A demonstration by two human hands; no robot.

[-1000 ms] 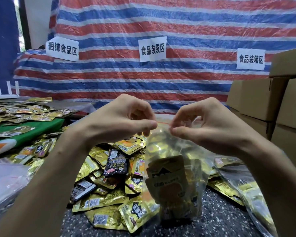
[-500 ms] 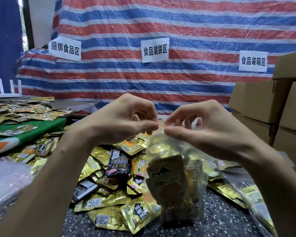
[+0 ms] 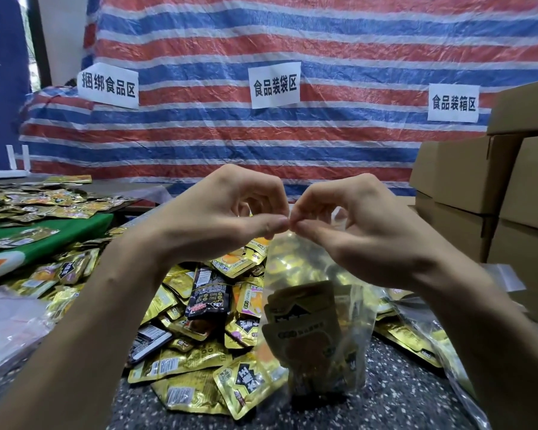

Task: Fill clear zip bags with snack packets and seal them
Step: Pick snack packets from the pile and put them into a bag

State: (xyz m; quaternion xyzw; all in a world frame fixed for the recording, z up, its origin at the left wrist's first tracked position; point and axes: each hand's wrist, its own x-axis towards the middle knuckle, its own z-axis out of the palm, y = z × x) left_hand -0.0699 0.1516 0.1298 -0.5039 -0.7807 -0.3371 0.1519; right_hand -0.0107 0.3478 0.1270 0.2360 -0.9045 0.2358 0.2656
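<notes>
A clear zip bag [image 3: 316, 324] stands upright on the speckled table [image 3: 395, 401], holding several gold snack packets. My left hand [image 3: 227, 215] and my right hand [image 3: 351, 225] both pinch the bag's top edge between thumb and fingers. The two thumb tips nearly touch at the middle of that edge. A heap of loose gold and black snack packets [image 3: 199, 333] lies on the table just left of the bag, under my left wrist.
Stacked cardboard boxes [image 3: 491, 187] stand at the right. More filled clear bags [image 3: 448, 346] lie right of the held bag. A green mat [image 3: 75, 229] with packets and a stack of empty clear bags [image 3: 10, 324] sit at the left. A striped tarp [image 3: 292, 135] hangs behind.
My two hands have slid toward each other along the bag's top edge, so the gap between the thumbs has closed. The bag stays upright in the same spot.
</notes>
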